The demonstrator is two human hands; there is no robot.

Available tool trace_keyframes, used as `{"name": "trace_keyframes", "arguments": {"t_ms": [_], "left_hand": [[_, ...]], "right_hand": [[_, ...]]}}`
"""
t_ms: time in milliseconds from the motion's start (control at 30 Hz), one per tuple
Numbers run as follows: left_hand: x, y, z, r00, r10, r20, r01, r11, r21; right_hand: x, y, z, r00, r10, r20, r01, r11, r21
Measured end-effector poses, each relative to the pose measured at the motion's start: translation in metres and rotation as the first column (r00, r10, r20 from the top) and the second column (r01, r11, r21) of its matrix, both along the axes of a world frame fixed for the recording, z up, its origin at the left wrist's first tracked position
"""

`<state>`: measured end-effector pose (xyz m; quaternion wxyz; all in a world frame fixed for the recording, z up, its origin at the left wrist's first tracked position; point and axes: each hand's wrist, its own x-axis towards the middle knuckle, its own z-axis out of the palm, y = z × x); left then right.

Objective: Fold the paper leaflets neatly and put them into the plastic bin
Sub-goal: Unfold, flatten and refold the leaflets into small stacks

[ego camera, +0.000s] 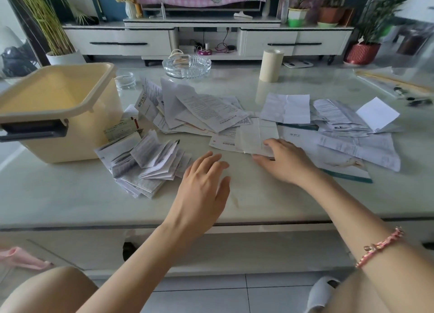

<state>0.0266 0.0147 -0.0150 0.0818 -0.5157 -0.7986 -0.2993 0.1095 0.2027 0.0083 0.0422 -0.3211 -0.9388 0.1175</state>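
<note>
Knees and tiled floor are closest, with one pale slipper (321, 291) near right, then the two bare arms reach over the table (70, 202).

Left hand (204, 179) hovers just above bare tabletop, fingers loose and apart, holding nothing. My guess is it's waiting to help crease the next sheet. Right hand (285, 160), the one with the pink bracelet (380, 247), has its fingers spread flat on one creased leaflet (256, 136), thumb along its near edge. It's pressing or dragging rather than clamped on it, far as I can see, probably pulling it off the mess towards the free space.

Left of the hands sits a pile of folded leaflets (145, 162). It's several, too overlapped for an honest count, parked just beside the bin, I'd say so they can go in as one batch. Loose ones lie in two patches: a middle heap (199, 110) and a right-hand spread (340, 124), which partly covers a teal-edged booklet (340, 169).

One cream plastic bin (58, 110) sits at the left edge, lid off. No paper shows in the part of the inside I can see, so nothing's been put away yet, I reckon.

Further back: two glass ashtrays, a small one (125, 79) by the bin and a big one (187, 66), plus one beige roll (271, 65) standing upright. Far beyond is a white TV cabinet (206, 38) with potted plants.
</note>
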Motion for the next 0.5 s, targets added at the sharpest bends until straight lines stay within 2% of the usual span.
{"name": "trace_keyframes", "arguments": {"t_ms": [167, 333, 400, 433, 500], "left_hand": [[0.005, 0.005, 0.003, 0.995, -0.007, 0.096, 0.006, 1.000, 0.017], [0.014, 0.008, 0.012, 0.941, 0.004, 0.337, -0.029, 0.997, 0.069], [0.016, 0.011, 0.015, 0.869, 0.003, 0.495, -0.060, 0.993, 0.099], [0.016, 0.012, 0.016, 0.806, -0.016, 0.592, -0.076, 0.988, 0.131], [0.015, 0.015, 0.019, 0.606, -0.108, 0.788, -0.093, 0.974, 0.205]], "right_hand": [[0.006, 0.002, 0.002, 0.995, -0.031, -0.099, 0.031, 1.000, 0.003], [0.010, -0.004, 0.008, 0.962, -0.048, -0.270, 0.010, 0.990, -0.141], [0.012, -0.011, 0.014, 0.939, -0.044, -0.342, -0.041, 0.971, -0.236], [0.013, -0.017, 0.019, 0.922, -0.049, -0.383, -0.078, 0.948, -0.308], [0.020, -0.030, 0.028, 0.872, -0.091, -0.481, -0.195, 0.836, -0.513]]}}
